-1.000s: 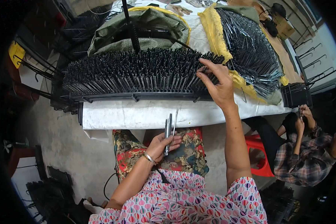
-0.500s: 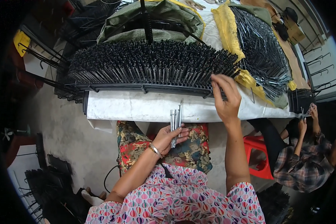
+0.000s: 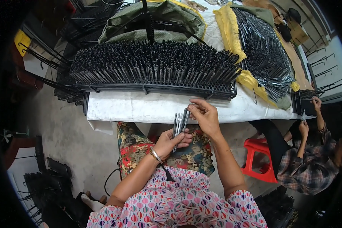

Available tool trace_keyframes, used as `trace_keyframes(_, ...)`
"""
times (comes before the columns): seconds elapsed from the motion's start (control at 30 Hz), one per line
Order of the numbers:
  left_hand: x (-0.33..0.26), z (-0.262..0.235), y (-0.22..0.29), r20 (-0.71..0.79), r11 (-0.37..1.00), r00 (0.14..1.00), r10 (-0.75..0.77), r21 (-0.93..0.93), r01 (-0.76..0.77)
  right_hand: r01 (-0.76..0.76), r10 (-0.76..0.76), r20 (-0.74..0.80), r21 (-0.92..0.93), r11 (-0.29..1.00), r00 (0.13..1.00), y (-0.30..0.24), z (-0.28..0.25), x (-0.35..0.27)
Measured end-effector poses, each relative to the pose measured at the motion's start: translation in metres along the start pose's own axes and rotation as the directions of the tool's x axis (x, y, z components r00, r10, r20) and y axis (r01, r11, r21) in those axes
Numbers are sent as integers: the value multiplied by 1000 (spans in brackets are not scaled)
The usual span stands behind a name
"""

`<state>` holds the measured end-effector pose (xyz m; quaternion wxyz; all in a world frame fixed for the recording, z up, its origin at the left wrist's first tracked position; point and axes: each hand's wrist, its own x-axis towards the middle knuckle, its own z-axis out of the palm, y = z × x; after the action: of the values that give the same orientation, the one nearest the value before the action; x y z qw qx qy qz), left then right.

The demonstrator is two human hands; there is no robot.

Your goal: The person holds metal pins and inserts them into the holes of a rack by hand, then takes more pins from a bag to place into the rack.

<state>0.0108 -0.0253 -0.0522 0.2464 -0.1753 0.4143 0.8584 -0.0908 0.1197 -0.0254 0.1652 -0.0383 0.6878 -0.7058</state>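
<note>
My left hand [image 3: 171,141] is wrapped round a small bundle of thin metal rods [image 3: 179,122], which stand roughly upright above my lap. At the top of that bundle, the thumb and fingers of my right hand [image 3: 206,117] pinch the end of a darker rod. Beyond both hands, a black perforated rack [image 3: 155,90] on the table holds dense rows of upright black rods [image 3: 148,62]. Some holes at the rack's right end and along its front edge show bare.
The table has a white cover [image 3: 121,108]. Behind the rack lies an open green sack [image 3: 167,17]; to its right, a yellow-edged sack holds many loose rods [image 3: 266,53]. On the right, a person in a plaid shirt [image 3: 309,167] handles rods near a red stool [image 3: 258,159].
My right hand has come away from the rack's right end, down and left to the bundle, and now pinches a rod. My left hand has stayed nearly still.
</note>
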Motion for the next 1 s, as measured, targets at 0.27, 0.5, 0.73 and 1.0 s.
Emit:
trace_keyframes(0.27,4,-9,1,-14,990,999,-50,-131,48,356,-408,-204,-248,901,890,-38,-21,-7)
trace_keyframes(0.5,14,-3,-3,-32,983,988,-151,-109,147,650,-771,-274,-420,634,575,-84,-31,32)
trace_keyframes(0.73,10,-8,-1,-61,988,992,-106,-123,98,712,-877,-61,-559,425,476,-86,-27,50)
trace_keyframes(1.0,9,-10,-3,-69,983,992,-102,-160,90,696,-884,-51,-597,400,464,-89,-27,52)
